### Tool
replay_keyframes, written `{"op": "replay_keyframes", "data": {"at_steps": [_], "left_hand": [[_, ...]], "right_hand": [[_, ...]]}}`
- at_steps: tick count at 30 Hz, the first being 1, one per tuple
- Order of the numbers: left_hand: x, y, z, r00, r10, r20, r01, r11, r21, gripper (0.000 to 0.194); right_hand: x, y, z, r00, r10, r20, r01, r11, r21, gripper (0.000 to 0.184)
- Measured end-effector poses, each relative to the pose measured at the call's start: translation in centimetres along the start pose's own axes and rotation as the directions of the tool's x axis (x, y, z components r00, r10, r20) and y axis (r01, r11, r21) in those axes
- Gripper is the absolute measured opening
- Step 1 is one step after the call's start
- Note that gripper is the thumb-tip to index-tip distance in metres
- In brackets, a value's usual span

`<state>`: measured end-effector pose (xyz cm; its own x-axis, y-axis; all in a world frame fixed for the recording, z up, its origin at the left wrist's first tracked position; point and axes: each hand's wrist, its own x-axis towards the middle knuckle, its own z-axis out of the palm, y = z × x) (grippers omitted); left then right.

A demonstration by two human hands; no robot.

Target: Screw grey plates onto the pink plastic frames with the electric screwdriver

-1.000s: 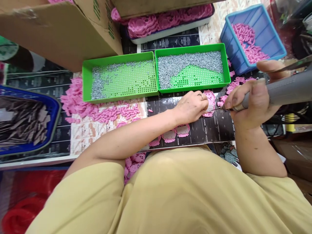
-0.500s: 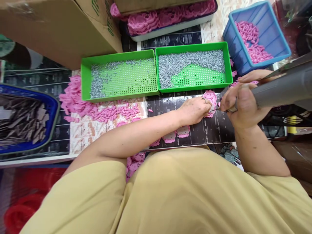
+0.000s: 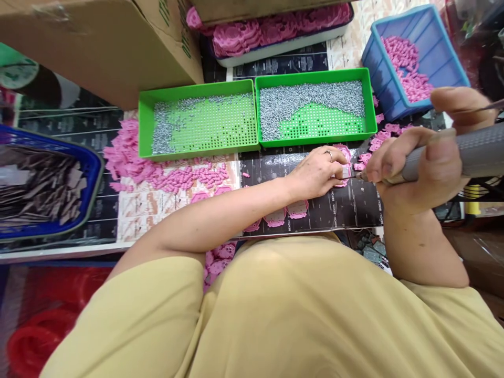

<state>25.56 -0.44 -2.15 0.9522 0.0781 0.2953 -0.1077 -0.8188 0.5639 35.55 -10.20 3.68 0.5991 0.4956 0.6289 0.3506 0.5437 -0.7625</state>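
My left hand [image 3: 318,170], a ring on one finger, is closed on a pink plastic piece [image 3: 343,152] and presses it onto the dark mat [image 3: 346,207]. My right hand [image 3: 417,168] is wrapped round a grey electric screwdriver [image 3: 460,155]. The screwdriver's thin bit [image 3: 359,176] touches the pink piece right beside my left fingertips. Just beyond both hands stands the right green tray [image 3: 370,113], holding a heap of small silver screws [image 3: 291,102].
A second green screw tray [image 3: 145,131] sits to the left, with loose pink parts [image 3: 129,157] in front. Finished pink pieces [image 3: 287,212] line the near edge. A blue bin [image 3: 378,52] of pink parts is far right, a blue basket [image 3: 90,173] of dark pieces left, a cardboard box [image 3: 98,47] behind.
My right hand and the screwdriver have tilted lower and shifted slightly right. My left hand stays on the pink piece, and the bit stays at it.
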Motion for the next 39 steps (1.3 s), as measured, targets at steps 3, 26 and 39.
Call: {"op": "replay_keyframes", "data": {"at_steps": [3, 26, 39], "left_hand": [[-0.1, 0.2, -0.1, 1.0, -0.029, -0.009, 0.029, 1.0, -0.005, 0.011], [-0.3, -0.3, -1.0, 0.98, -0.025, 0.196, -0.035, 0.954, 0.299, 0.05], [0.0, -0.2, -1.1, 0.985, -0.022, 0.174, -0.029, 0.957, 0.288, 0.048]], "right_hand": [[-0.1, -0.2, 0.2, 1.0, 0.012, -0.009, -0.012, 1.0, -0.029, 0.035], [-0.5, 2.4, 0.3, 0.997, 0.078, -0.014, -0.079, 0.992, -0.095, 0.038], [0.2, 2.4, 0.5, 0.982, 0.047, 0.184, -0.065, 0.994, 0.088, 0.02]]}}
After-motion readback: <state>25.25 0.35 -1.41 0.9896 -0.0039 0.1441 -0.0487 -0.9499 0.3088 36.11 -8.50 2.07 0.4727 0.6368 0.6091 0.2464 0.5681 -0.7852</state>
